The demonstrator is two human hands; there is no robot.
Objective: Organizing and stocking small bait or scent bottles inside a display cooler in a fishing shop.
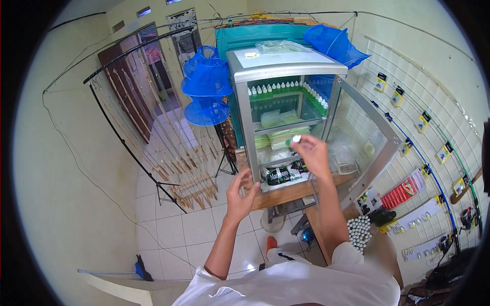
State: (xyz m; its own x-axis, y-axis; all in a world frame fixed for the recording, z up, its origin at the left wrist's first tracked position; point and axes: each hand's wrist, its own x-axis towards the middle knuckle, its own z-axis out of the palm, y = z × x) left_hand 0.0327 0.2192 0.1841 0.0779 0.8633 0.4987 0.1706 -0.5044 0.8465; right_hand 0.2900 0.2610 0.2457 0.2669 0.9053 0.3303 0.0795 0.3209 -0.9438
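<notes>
Between the fingers of my right hand (310, 151) is a small green bottle (289, 143) with a white cap. This hand is raised in front of the middle shelf of a glass display cabinet (245, 122), whose door (362, 127) is swung out to the right. On the cabinet's top shelf, several green bottles (275, 90) with white caps line the back and right side. Pale green packets (278, 120) are stacked lower down. My left hand (241, 196) is by the cabinet's lower left corner, fingers apart and holding nothing.
Blue mesh nets (206, 84) hang left of the cabinet. Beyond them, thin rods with wooden handles hang from a black rack (115, 120). A white wire grid (393, 102) on the right wall carries small packets and fishing rods. Many white-capped bottles (359, 233) are grouped by my right elbow.
</notes>
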